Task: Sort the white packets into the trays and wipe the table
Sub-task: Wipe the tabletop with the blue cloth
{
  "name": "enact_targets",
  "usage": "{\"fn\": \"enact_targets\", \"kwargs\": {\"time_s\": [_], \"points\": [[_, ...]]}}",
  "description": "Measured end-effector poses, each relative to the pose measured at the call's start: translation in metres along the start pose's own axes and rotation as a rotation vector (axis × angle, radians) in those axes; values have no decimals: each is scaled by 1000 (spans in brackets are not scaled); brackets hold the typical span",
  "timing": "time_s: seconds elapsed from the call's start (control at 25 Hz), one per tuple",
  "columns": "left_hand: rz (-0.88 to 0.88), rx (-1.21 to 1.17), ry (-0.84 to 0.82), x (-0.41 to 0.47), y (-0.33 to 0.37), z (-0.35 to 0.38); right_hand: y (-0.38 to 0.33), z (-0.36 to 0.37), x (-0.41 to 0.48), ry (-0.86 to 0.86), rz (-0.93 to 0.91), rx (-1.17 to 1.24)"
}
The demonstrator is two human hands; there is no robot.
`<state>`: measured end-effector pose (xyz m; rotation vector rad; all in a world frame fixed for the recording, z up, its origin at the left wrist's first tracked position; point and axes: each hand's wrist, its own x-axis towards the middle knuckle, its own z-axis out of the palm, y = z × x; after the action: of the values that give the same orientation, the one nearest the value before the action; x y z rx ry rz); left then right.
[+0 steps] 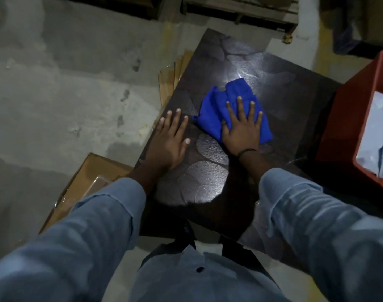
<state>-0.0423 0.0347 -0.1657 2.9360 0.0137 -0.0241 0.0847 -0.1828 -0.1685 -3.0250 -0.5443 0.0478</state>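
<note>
A dark patterned table [280, 99] fills the middle of the head view. A crumpled blue cloth [216, 105] lies on it, and my right hand [243, 129] presses flat on the cloth with fingers spread. My left hand [171, 138] rests flat on the table's left edge, fingers apart, holding nothing. At the right edge stands a red tray [360, 118] with white packets [378, 136] inside it. No packets lie on the table.
A cardboard box [88, 182] sits on the floor at the lower left of the table. Flat wooden boards [173, 73] lean beside the table's far left edge. Wooden pallets [240, 9] lie at the top. Grey concrete floor [55, 83] spreads to the left.
</note>
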Motion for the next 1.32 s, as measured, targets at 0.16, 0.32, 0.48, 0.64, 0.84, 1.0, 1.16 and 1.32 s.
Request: {"fn": "enact_targets", "kwargs": {"time_s": [0.16, 0.32, 0.48, 0.64, 0.84, 1.0, 1.16, 1.32], "points": [[-39, 0, -70, 60, 10, -2, 14, -3, 20, -43, -214, 1], [-49, -2, 2, 71, 10, 7, 7, -5, 56, -68, -12, 13], [-22, -22, 73, 71, 9, 8, -10, -34, 102, -271, 48, 208], [-12, -42, 110, 70, 8, 9, -16, -16, 97, -152, -82, 56], [-50, -36, 37, 74, 9, 4, 3, -6, 141, -46, -62, 28], [-56, -25, 33, 75, 7, 6, -13, 4, 147, -56, -513, 40], [-54, -19, 38, 76, 8, 6, -1, -5, 182, -34, -215, 103], [-54, -23, 59, 74, 6, 7, -35, 3, 184, -94, -451, 43]]}}
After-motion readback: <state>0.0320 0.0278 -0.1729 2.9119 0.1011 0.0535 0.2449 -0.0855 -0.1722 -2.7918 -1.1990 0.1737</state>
